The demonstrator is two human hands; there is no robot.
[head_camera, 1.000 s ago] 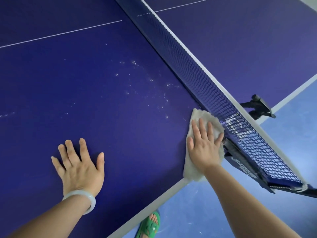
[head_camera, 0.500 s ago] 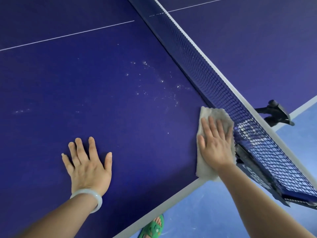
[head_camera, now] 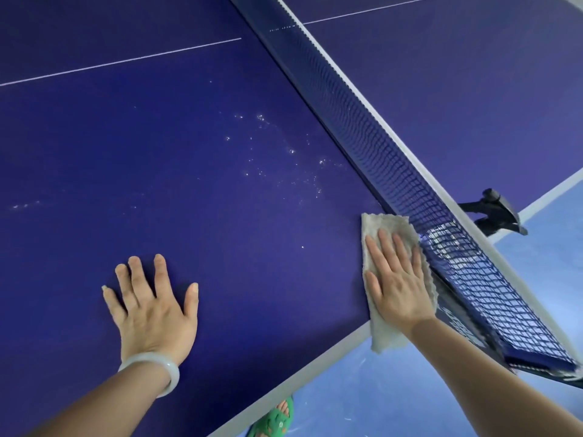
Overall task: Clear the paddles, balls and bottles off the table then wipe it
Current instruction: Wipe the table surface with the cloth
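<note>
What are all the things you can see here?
Table: one, dark blue, fills most of the view.
Net: one, blue, across the table, right.
Clamp: one, black, table edge beyond net.
Cloth: one, pale grey, beside net, overhanging near edge.
Specks: many, white, on table left of net.
Floor: one, light blue, below table.
Sandal: one, green, on floor, bottom.
Bracelet: one, white, left wrist.
Left hand: one, flat on table.
Right hand: one, flat on cloth.

Smooth light blue floor (head_camera: 394, 398), faint white scuff marks (head_camera: 362, 362) on it, soft even light
</note>
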